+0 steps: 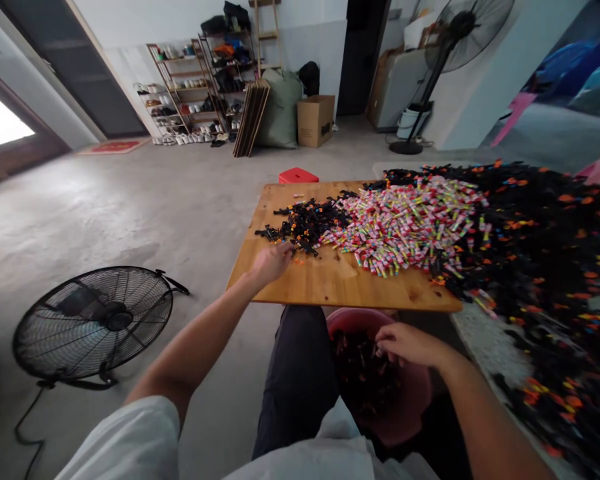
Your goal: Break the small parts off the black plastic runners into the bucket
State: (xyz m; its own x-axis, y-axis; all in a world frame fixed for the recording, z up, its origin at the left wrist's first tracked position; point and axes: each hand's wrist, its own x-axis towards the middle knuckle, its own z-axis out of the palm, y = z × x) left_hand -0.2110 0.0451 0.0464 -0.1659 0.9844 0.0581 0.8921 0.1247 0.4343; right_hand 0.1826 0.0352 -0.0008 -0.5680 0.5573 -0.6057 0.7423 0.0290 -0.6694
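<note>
My left hand [273, 262] reaches onto the wooden table, fingertips closed at the near edge of a pile of small black toy guns [313, 223] with orange and blue bits. It pinches one black piece there, partly hidden by the fingers. Right of that pile lies a big heap of small pink-and-white wrapped tubes [405, 223] with yellow-green and red ends. Below the table edge, my right hand [405, 343] hangs over a pink basin [420, 393] holding many dark pieces. Its fingers are pinched together; what they hold is too small to make out.
The wooden table [325, 287] stands before my knees. A large mass of black toy pieces [540, 240] spreads to the right. A floor fan [117, 317] sits at left, a red stool [298, 175] behind the table. Farther back are shoe racks [185, 93] and a cardboard box [315, 121].
</note>
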